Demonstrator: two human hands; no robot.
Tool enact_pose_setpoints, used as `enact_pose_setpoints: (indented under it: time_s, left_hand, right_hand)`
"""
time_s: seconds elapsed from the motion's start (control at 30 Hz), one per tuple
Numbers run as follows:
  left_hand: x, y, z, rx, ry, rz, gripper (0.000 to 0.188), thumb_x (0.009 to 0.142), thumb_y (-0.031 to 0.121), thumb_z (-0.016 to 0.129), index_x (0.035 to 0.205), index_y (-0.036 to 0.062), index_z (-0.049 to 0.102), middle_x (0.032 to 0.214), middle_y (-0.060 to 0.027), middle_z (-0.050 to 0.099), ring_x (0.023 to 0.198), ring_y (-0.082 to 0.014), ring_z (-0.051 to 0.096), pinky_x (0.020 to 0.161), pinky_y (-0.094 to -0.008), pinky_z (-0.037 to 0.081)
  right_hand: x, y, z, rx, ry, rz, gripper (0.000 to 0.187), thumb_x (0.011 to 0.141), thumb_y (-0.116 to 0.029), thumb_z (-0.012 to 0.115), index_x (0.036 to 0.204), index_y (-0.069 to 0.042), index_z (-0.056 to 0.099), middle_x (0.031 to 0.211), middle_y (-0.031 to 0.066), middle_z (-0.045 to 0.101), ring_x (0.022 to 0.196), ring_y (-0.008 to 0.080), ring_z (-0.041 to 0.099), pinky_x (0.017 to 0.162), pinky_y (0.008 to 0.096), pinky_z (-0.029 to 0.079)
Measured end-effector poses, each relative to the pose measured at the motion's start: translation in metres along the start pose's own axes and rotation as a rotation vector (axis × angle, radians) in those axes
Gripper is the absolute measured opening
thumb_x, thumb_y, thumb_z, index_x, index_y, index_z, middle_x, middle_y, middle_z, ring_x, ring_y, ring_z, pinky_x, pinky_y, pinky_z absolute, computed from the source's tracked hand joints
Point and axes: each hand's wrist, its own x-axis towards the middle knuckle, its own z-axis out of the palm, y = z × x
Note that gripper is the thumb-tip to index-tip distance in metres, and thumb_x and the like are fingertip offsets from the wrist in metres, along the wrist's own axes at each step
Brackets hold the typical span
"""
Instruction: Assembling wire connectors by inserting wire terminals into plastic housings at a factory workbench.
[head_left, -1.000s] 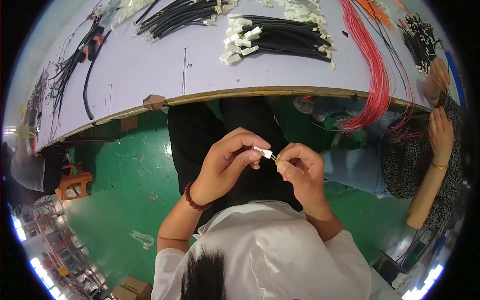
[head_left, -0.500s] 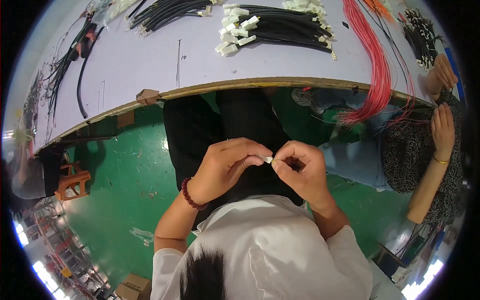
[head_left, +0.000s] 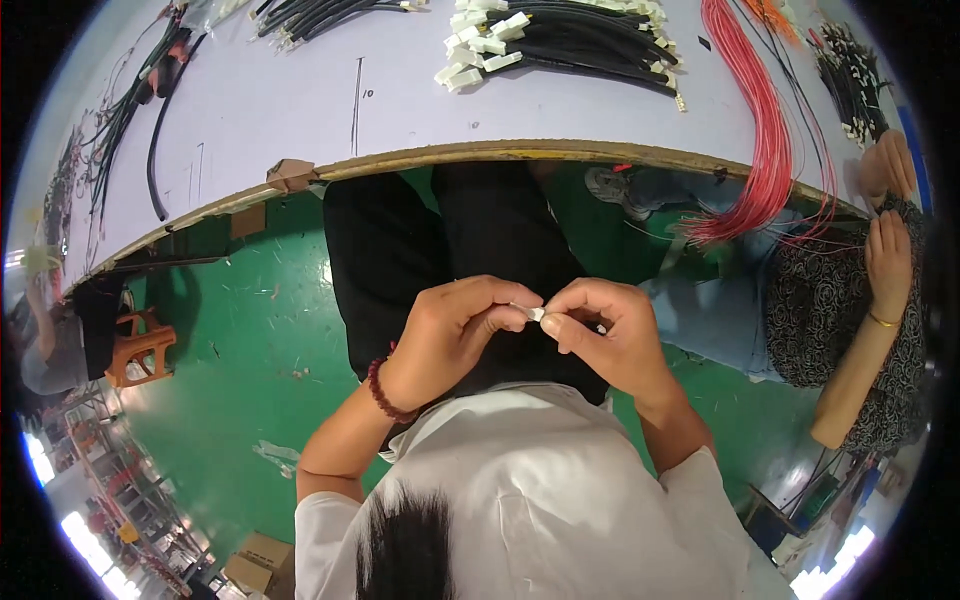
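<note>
My left hand (head_left: 455, 335) and my right hand (head_left: 605, 335) meet in front of my lap, below the table edge. Between their pinched fingertips sits a small white plastic connector (head_left: 534, 314), mostly hidden by the fingers. Both hands grip it, thumbs and forefingers closed on it. A dark bead bracelet (head_left: 382, 392) circles my left wrist. Black trousers show behind the hands.
A pale table (head_left: 300, 110) curves above, carrying black cable bundles with white connectors (head_left: 560, 40), red wires (head_left: 765, 140) hanging over its edge, and loose black cables (head_left: 150, 130) at left. Another person's hands (head_left: 888, 240) work at the right. Green floor lies below, with an orange stool (head_left: 140, 345).
My hands have closed tighter together and dropped slightly lower; the white connector, clearly visible a second ago, is now nearly covered by the fingers.
</note>
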Motion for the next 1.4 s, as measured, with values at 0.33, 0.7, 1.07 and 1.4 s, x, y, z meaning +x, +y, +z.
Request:
enact_pose_setpoints:
  time_s: [0.33,0.7,1.07,1.4]
  left_hand:
    - [-0.004,-0.003,0.002,-0.157,0.077,-0.101,0.012,0.090,0.001,0.057,0.100,-0.0036,0.064,0.089,-0.0085,0.066,0.080,-0.0123,0.064,0.074,-0.0239,0.052]
    - [0.001,0.002,0.000,0.016,0.100,0.047,0.012,0.084,-0.006,0.061,0.095,-0.0028,0.066,0.089,-0.0119,0.067,0.079,-0.0165,0.065,0.072,-0.0254,0.053]
    - [0.004,-0.003,0.005,-0.053,0.137,-0.038,0.012,0.086,-0.005,0.060,0.096,-0.0026,0.066,0.088,-0.0098,0.067,0.077,-0.0138,0.065,0.069,-0.0239,0.052]
    - [0.006,0.002,-0.001,-0.036,0.217,0.008,0.016,0.083,-0.006,0.062,0.098,-0.0016,0.067,0.084,-0.0109,0.067,0.074,-0.0148,0.066,0.066,-0.0239,0.052]
  right_hand:
    - [0.003,-0.003,-0.002,0.032,-0.062,0.002,0.008,0.082,0.000,0.064,0.090,0.003,0.062,0.089,0.0045,0.058,0.074,0.0066,0.054,0.062,0.0196,0.044]
    - [0.013,-0.010,0.002,-0.229,0.015,-0.267,0.004,0.083,-0.001,0.063,0.085,0.002,0.061,0.085,0.0070,0.058,0.067,0.0091,0.054,0.057,0.0202,0.043]
    - [0.018,-0.009,-0.007,-0.280,-0.014,-0.253,0.006,0.084,-0.004,0.065,0.086,0.000,0.063,0.081,0.0066,0.060,0.066,0.0122,0.055,0.058,0.0233,0.045]
    - [0.030,-0.022,0.001,-0.475,0.021,-0.433,0.008,0.083,-0.002,0.063,0.089,-0.002,0.058,0.082,0.0106,0.058,0.069,0.0267,0.059,0.059,0.0333,0.047]
